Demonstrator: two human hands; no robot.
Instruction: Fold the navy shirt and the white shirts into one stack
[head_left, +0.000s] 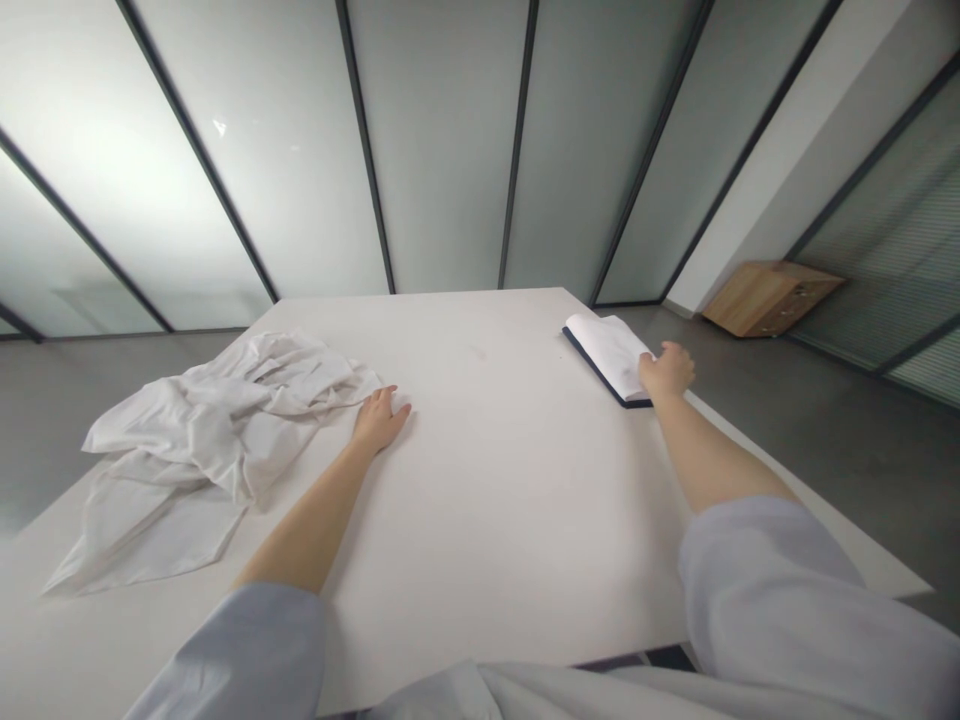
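Note:
A crumpled white cloth [202, 440] lies spread over the left part of a white table [495, 500]. My left hand [380, 418] rests flat on the table with its fingers stretched out, touching the cloth's right edge. A folded white cloth on a dark flat board [606, 352] sits at the table's right edge. My right hand [666, 372] lies on the near end of that folded piece, fingers curled over it.
Frosted glass wall panels with dark frames stand behind the table. A low wooden cabinet [769, 297] sits on the grey floor at the right, beside a white column.

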